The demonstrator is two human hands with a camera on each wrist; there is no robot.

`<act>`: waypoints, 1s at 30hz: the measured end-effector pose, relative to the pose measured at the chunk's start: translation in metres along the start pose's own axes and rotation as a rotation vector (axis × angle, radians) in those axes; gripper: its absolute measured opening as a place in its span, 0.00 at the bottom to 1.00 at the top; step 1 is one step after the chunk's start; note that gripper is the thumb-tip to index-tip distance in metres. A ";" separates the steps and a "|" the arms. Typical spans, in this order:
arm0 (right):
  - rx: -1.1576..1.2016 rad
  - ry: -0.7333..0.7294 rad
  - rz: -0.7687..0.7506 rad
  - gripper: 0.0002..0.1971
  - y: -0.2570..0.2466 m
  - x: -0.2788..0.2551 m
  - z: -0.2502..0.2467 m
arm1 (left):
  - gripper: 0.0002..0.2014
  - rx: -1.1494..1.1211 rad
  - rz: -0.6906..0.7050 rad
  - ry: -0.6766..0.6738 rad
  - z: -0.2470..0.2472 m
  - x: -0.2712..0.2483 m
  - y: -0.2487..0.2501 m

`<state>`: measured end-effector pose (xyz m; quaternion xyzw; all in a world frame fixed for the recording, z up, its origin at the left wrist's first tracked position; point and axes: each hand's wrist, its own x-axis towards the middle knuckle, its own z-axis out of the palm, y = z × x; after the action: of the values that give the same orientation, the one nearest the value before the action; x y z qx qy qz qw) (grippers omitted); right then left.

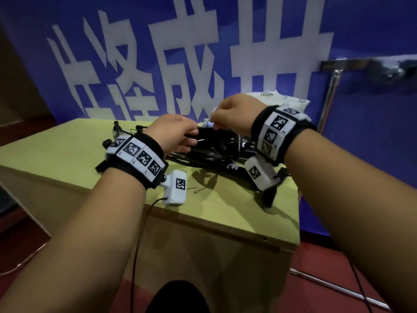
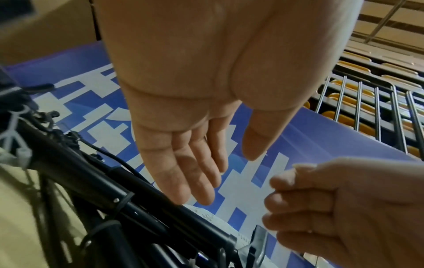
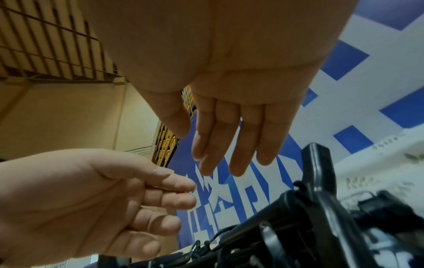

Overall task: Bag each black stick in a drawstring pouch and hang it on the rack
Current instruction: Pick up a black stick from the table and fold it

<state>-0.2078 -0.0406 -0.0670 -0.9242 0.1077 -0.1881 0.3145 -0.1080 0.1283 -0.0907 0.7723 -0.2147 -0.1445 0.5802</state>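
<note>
A tangled pile of black sticks [image 1: 216,147] lies on the yellow-green table [image 1: 67,154]; it also shows as black sticks [image 2: 96,181] under my left palm and black sticks [image 3: 298,226] below my right fingers. My left hand [image 1: 178,132] hovers over the pile's left part, fingers relaxed and empty [image 2: 220,159]. My right hand [image 1: 230,116] hangs just right of it and slightly higher, fingers loosely bent toward the left hand [image 3: 206,145], with nothing plainly held. White patterned pouches [image 1: 279,99] lie behind the pile. The metal rack [image 1: 361,62] stands at the right.
A blue banner [image 1: 158,64] with white characters hangs close behind the table. Two small metal pins [image 1: 198,190] lie near the front of the table. A black cable [image 1: 140,233] trails over the front edge. The rack's wire bars [image 2: 367,112] show in the left wrist view.
</note>
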 end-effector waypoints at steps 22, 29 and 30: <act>0.383 -0.325 0.173 0.13 -0.124 0.036 0.126 | 0.12 -0.166 -0.096 0.345 -0.181 -0.027 -0.045; 0.121 -0.382 -0.003 0.38 -0.145 0.055 0.188 | 0.08 -0.277 -0.213 0.424 -0.182 0.001 -0.080; 0.105 -0.376 -0.020 0.38 -0.145 0.058 0.196 | 0.08 -0.300 -0.220 0.413 -0.182 0.003 -0.083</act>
<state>-0.0627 0.1597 -0.1040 -0.9264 0.0278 -0.0206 0.3749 -0.0063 0.2983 -0.1187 0.7095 0.0171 -0.0761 0.7003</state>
